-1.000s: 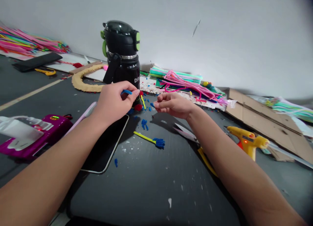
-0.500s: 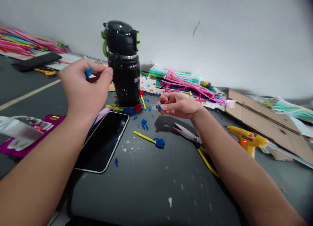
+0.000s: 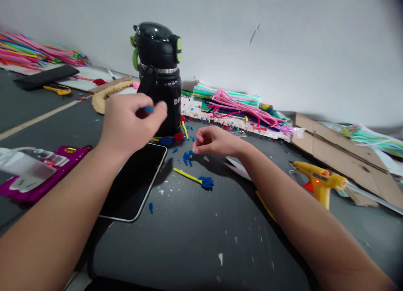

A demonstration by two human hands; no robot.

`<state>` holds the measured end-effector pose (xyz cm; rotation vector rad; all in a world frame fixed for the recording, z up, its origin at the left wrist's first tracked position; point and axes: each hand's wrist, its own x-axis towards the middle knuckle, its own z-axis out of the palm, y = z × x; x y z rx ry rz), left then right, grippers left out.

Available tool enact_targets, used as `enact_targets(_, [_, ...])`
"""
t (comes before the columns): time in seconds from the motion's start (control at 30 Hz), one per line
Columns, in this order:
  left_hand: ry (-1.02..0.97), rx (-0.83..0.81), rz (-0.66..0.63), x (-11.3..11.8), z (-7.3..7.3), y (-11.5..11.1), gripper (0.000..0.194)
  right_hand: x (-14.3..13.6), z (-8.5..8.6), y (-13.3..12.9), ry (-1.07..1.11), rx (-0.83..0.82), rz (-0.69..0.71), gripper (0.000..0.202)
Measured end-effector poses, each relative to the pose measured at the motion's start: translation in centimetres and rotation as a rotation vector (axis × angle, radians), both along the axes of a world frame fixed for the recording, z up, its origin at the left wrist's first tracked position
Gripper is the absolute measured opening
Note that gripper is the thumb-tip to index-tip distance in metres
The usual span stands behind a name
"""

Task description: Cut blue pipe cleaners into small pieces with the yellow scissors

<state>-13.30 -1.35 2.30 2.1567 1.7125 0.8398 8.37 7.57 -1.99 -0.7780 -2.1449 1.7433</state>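
My left hand (image 3: pixel 134 119) is closed above the phone, in front of the bottle, with a short blue pipe cleaner piece (image 3: pixel 148 109) showing between its fingers. My right hand (image 3: pixel 212 140) is pinched just over a small heap of cut blue pipe cleaner bits (image 3: pixel 187 157); whatever is between its fingertips is hidden. Below them lies a yellow pipe cleaner stem (image 3: pixel 185 174) with a fuzzy blue tuft (image 3: pixel 207 183) at its end. A pair of scissors (image 3: pixel 237 168) with yellow handles is partly covered by my right forearm.
A black bottle (image 3: pixel 160 85) stands behind a dark-screened phone (image 3: pixel 135 186). To the left is a purple power strip (image 3: pixel 67 154) with a white plug. A yellow glue gun (image 3: pixel 317 177) and cardboard (image 3: pixel 343 157) lie right. Pipe cleaner bundles (image 3: pixel 226 96) line the wall.
My left hand has moved right and down with the blue piece. My right hand has moved left and down to the blue bits; the blue bit at its fingertips no longer shows.
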Motion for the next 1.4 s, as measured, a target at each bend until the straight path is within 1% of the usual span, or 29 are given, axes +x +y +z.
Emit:
enact_targets(0.1, [0.017,-0.059,-0.061,0.8,-0.3,0.2,0.033,-0.2,0.1,-0.4,-0.02,0.034,0.058,0.031])
enact_targets(0.2, [0.058,-0.154,-0.142,1.0,-0.5,0.4,0.033,-0.3,0.4,-0.7,0.031,0.076,0.097,0.029])
enact_targets(0.33, [0.174,-0.32,-0.244,0.6,-0.5,0.7,0.027,-0.5,0.7,-1.0,0.106,0.101,0.081,0.029])
enact_targets(0.4, [0.193,-0.364,-0.267,0.5,-0.5,0.8,0.028,-0.6,0.7,-1.0,0.125,0.11,0.054,0.03])
enact_targets(0.47, [0.183,-0.362,-0.263,0.6,-0.6,0.8,0.032,-0.6,0.6,-1.0,0.145,0.115,0.033,0.031])
enact_targets(0.57, [0.176,-0.305,-0.212,0.7,-0.9,1.1,0.038,-0.7,0.3,-0.9,0.194,0.111,0.017,0.032])
enact_targets(0.67, [0.187,-0.262,-0.187,0.6,-1.1,1.3,0.036,-0.7,0.2,-0.7,0.217,0.105,0.006,0.033])
enact_targets(0.8, [0.176,-0.235,-0.234,0.5,-1.2,1.4,0.028,-0.7,0.2,-0.6,0.179,0.097,0.005,0.032])
enact_targets(0.97, [0.16,-0.25,-0.262,0.8,-1.0,1.2,0.027,-0.6,0.3,-0.6,0.158,0.098,0.027,0.03])
enact_targets(1.07, [0.167,-0.269,-0.267,0.8,-1.0,1.1,0.024,-0.5,0.5,-0.5,0.129,0.114,0.04,0.026])
enact_targets(1.27, [0.221,-0.318,-0.275,-0.2,-1.4,1.5,0.026,-0.3,0.3,0.2,0.105,0.173,-0.109,0.015])
enact_targets(1.33, [0.252,-0.356,-0.279,-0.5,-1.5,1.6,0.027,-0.3,0.1,0.4,0.051,0.214,-0.162,0.011])
enact_targets(1.4, [0.265,-0.375,-0.271,-0.7,-1.5,1.7,0.026,-0.3,-0.1,0.7,0.004,0.274,-0.227,0.012])
